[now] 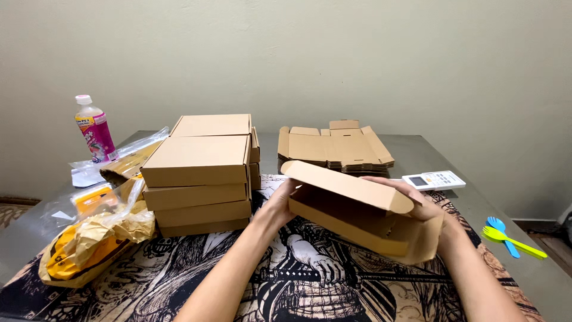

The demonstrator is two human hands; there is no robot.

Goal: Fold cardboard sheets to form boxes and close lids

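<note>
Both my hands hold a brown cardboard mailer box (357,211) above a printed mat (310,280). The box is tilted, its lid (345,183) half folded down over the tray. My left hand (281,200) grips the box's left end. My right hand (417,200) wraps over the lid and right side. A stack of folded, closed boxes (199,176) stands to the left of my left hand. Behind the held box lies a pile of flat unfolded box blanks (333,148).
A plastic bottle with a pink label (94,129) stands at the far left. Clear plastic bags with yellow and brown items (89,229) lie at front left. A white remote control (434,180) and blue and green plastic sporks (509,237) lie to the right. A pale wall rises behind the grey table (512,197).
</note>
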